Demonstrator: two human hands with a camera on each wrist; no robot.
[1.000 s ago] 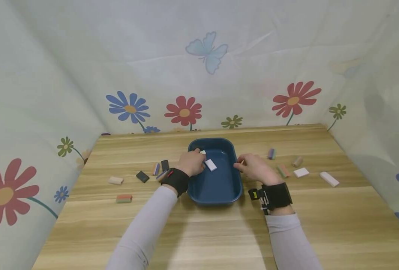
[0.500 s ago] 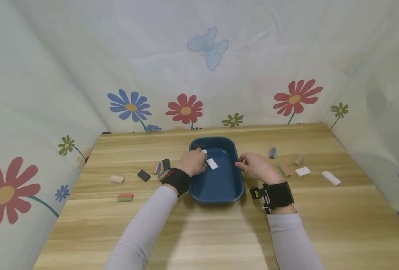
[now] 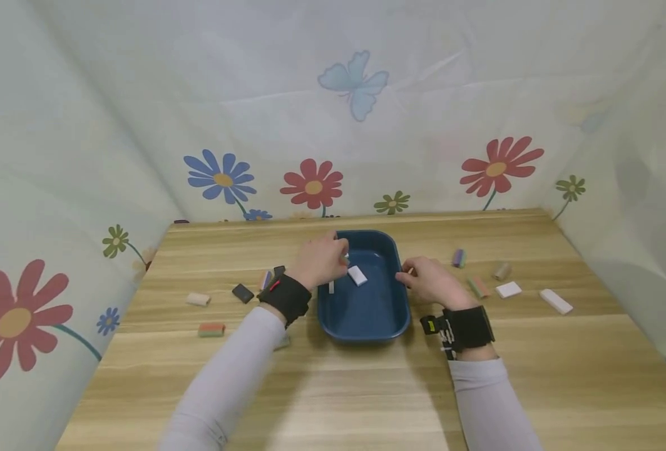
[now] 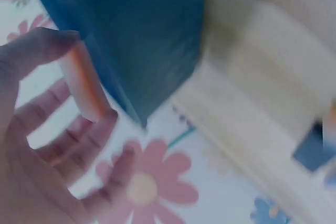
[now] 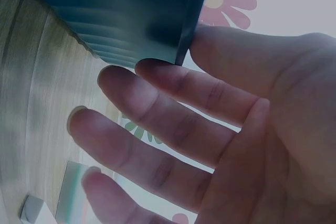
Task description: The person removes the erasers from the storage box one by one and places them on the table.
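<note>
A blue plastic bin (image 3: pixel 367 336) stands in the middle of the wooden table. My left hand (image 3: pixel 322 260), over its left rim, pinches a small striped eraser between thumb and fingertips. In the left wrist view this eraser (image 4: pixel 86 85) shows orange and whitish bands and lies beside the bin wall. My right hand (image 3: pixel 431 280) grips the bin's right rim between thumb and index finger, its other fingers spread outside the wall (image 5: pixel 126 14). Inside the bin lie a white eraser (image 3: pixel 357 275) and a narrow pale piece (image 3: pixel 331 287), partly hidden by the left hand.
On the left lie a beige piece (image 3: pixel 198 299), a black eraser (image 3: pixel 243 293) and an orange-green striped one (image 3: pixel 211 329). On the right are white blocks (image 3: pixel 556 301), striped erasers (image 3: pixel 478 286) and a tan piece (image 3: pixel 502 271). A flowered curtain (image 3: pixel 243 113) encloses the table.
My left hand has lifted and shifted with the striped eraser, uncovering a narrow pale piece in the bin. The right hand keeps its place on the rim.
</note>
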